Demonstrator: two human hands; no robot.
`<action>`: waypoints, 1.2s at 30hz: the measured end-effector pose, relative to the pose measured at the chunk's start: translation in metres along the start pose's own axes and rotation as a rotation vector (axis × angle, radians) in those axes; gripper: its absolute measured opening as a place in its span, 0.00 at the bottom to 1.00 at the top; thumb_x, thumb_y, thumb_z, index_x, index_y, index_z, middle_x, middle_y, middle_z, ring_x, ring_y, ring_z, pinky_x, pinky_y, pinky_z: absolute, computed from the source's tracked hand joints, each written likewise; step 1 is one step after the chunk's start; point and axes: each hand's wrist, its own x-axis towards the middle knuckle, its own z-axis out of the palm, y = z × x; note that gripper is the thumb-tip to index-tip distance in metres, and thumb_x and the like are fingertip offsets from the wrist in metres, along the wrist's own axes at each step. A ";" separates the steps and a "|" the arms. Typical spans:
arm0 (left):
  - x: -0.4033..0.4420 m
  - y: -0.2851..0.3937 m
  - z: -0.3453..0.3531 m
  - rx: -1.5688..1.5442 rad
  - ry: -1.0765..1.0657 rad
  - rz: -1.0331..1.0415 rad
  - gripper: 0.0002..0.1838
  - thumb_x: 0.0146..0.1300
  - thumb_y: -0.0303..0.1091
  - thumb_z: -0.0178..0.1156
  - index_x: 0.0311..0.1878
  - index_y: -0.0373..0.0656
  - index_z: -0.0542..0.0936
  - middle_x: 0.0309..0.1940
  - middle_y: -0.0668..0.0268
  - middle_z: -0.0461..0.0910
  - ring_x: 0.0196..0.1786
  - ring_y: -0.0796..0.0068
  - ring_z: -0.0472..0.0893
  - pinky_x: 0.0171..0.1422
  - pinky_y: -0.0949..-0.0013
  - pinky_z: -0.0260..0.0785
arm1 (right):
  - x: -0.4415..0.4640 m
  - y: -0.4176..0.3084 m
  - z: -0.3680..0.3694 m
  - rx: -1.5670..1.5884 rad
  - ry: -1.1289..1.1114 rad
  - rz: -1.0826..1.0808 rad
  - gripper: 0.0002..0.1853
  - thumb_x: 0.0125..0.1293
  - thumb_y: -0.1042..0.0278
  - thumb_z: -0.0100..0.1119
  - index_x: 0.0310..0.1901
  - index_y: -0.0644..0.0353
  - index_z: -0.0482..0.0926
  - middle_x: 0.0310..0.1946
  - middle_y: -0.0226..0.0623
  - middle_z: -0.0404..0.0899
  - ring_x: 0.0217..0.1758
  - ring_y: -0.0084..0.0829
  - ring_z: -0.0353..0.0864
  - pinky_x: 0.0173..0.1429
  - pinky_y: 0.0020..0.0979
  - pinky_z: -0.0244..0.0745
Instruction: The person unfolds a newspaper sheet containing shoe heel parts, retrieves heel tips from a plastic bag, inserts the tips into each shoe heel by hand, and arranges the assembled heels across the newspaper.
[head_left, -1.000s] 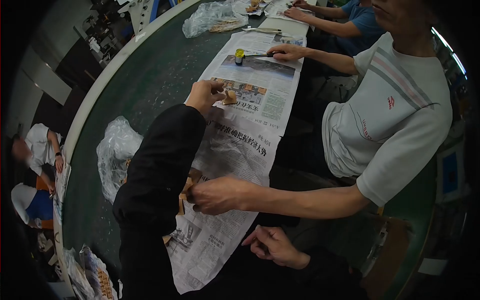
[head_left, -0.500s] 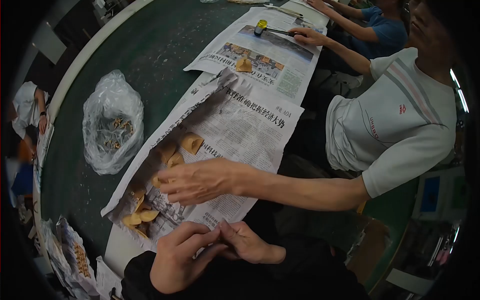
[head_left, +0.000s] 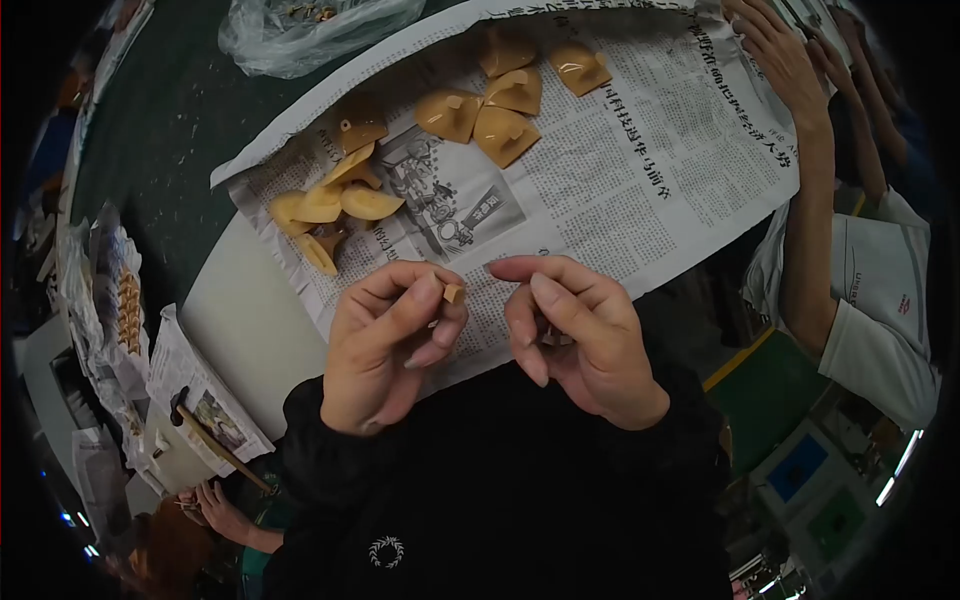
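My left hand (head_left: 390,345) pinches a small tan block-like piece (head_left: 452,293) between thumb and forefinger. Beside it, my right hand (head_left: 585,340) is half curled, with thumb and forefinger apart; no held object is plain in it, though the inside of its palm is partly hidden. Beyond both hands, glossy yellow-tan curved pieces lie on a newspaper sheet (head_left: 570,200). One cluster of curved pieces (head_left: 318,205) is to the left, and another group of curved pieces (head_left: 506,135) with small raised tabs lies farther back.
A clear plastic bag (head_left: 320,40) with small brownish bits stands at the back. Small tan parts (head_left: 130,310) sit in rows at the left, near a wooden-handled tool (head_left: 225,450). A co-worker's arm (head_left: 812,220) rests at the newspaper's right edge; another person's hand (head_left: 225,515) is lower left.
My view has turned down and left. My hands have moved apart, showing the small tan piece in the left. The co-worker's hand has withdrawn from the curved pieces.
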 end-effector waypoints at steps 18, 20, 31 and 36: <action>-0.002 -0.036 0.014 0.312 0.076 0.422 0.07 0.65 0.21 0.64 0.46 0.35 0.84 0.37 0.66 0.81 0.38 0.81 0.78 0.38 0.77 0.70 | -0.005 0.020 -0.001 -0.353 0.173 -0.357 0.08 0.63 0.76 0.69 0.42 0.67 0.84 0.23 0.25 0.77 0.20 0.09 0.64 0.23 0.16 0.56; -0.005 -0.035 0.013 0.530 0.054 0.515 0.09 0.62 0.19 0.65 0.46 0.35 0.84 0.38 0.64 0.81 0.38 0.79 0.78 0.38 0.76 0.71 | -0.006 0.018 0.001 -0.145 0.176 -0.237 0.06 0.65 0.76 0.67 0.41 0.68 0.84 0.24 0.25 0.78 0.20 0.09 0.64 0.23 0.17 0.56; -0.001 -0.027 0.005 1.016 -0.069 0.967 0.22 0.44 0.20 0.74 0.48 0.39 0.85 0.39 0.63 0.80 0.38 0.70 0.78 0.39 0.70 0.71 | -0.011 0.021 -0.014 0.176 0.009 -0.126 0.04 0.67 0.78 0.63 0.41 0.69 0.81 0.32 0.37 0.85 0.20 0.11 0.67 0.22 0.16 0.59; 0.018 0.048 -0.013 1.952 0.203 0.994 0.23 0.44 0.22 0.72 0.48 0.45 0.84 0.42 0.68 0.80 0.47 0.63 0.76 0.50 0.63 0.68 | -0.016 0.010 -0.018 -0.025 0.108 -0.296 0.03 0.65 0.80 0.65 0.39 0.69 0.81 0.31 0.37 0.84 0.20 0.10 0.68 0.24 0.15 0.61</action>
